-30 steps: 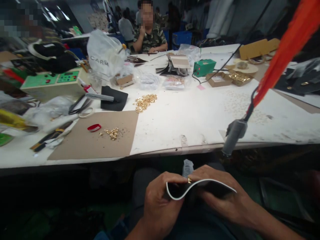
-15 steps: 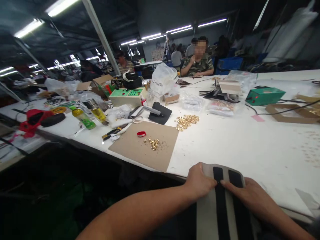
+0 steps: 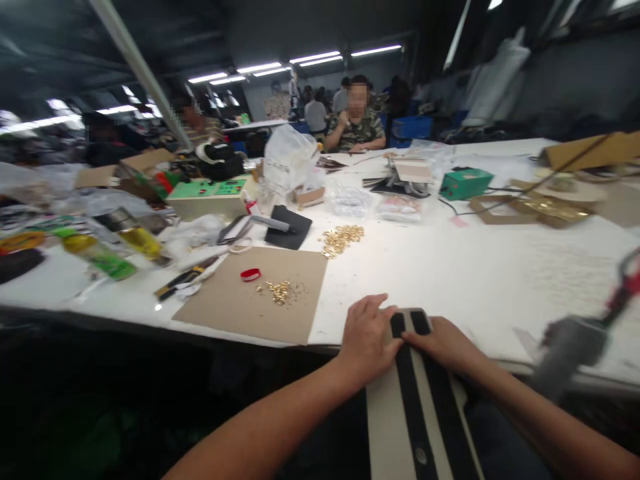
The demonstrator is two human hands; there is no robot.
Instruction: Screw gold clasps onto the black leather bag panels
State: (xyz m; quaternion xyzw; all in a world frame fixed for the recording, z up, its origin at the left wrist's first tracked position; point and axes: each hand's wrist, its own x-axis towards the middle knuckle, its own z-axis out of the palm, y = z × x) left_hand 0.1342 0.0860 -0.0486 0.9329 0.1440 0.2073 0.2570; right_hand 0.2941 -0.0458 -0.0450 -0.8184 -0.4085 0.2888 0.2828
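Note:
A beige, flat panel with rounded far corners [image 3: 383, 417] lies in front of me at the table's near edge. Two black straps [image 3: 413, 403] run lengthwise over it, and a small round metal piece [image 3: 421, 456] shows on the left one. My left hand [image 3: 367, 337] holds the panel's far left side, thumb on the left strap and fingers raised near the edge. From the right, my right hand [image 3: 450, 341] grips the far right edge, its thumb reaching over the straps close to the left thumb. Its other fingers are hidden behind the panel.
Gold metal pieces [image 3: 279, 292] and a red band [image 3: 251, 275] lie on a brown board [image 3: 215, 300]. More gold pieces [image 3: 343, 240] sit beyond. Pliers [image 3: 185, 279], bottles [image 3: 100, 257] and a green box [image 3: 465, 183] stand around. A blurred grey tool [image 3: 573, 350] is at right.
The view has turned right, so the table's things appear further left. My left fingers have lifted from the panel's edge into view. A grey tool has come into view at right.

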